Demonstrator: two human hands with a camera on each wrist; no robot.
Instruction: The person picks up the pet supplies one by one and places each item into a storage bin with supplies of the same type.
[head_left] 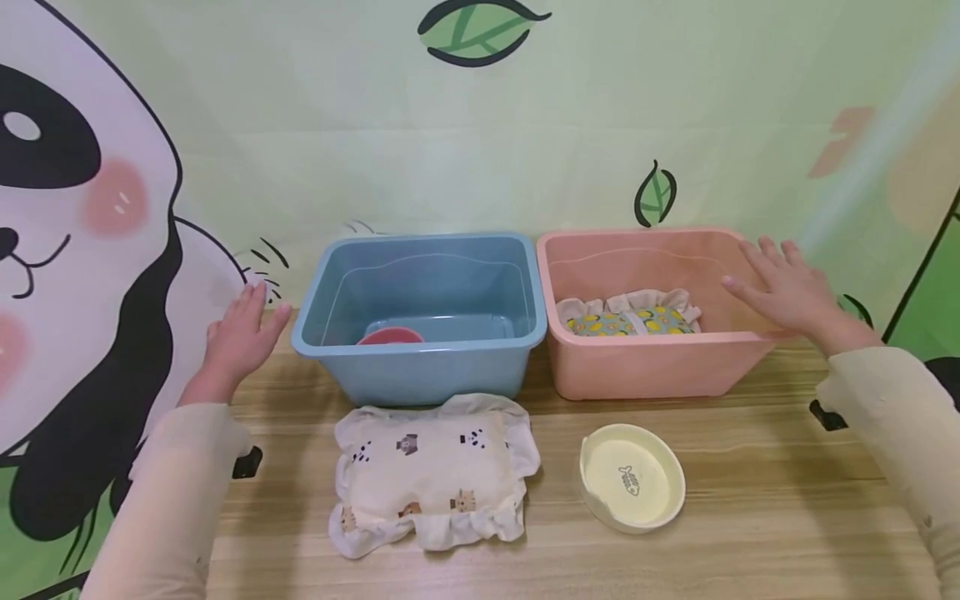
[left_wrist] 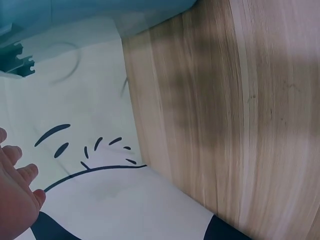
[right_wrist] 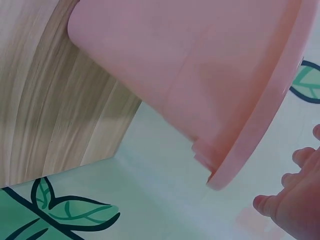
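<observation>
My left hand (head_left: 236,342) is held with its fingers extended, just left of the blue bin (head_left: 427,375), and holds nothing. Over the right end of the pink bin (head_left: 645,367) my right hand (head_left: 787,287) spreads its fingers, also holding nothing. Inside the blue bin a red rounded thing (head_left: 392,336) shows only its top. A frilled fabric piece with a lemon print (head_left: 633,322) lies in the pink bin. In front of the blue bin rests a small white frilled pillow (head_left: 435,475) with animal prints. A cream dish (head_left: 633,479) with a fish-bone mark sits to its right.
Both bins stand side by side at the back of the wooden table (head_left: 750,517). Behind them hangs a pale green backdrop (head_left: 315,108) with leaves and a large panda (head_left: 112,250) at the left.
</observation>
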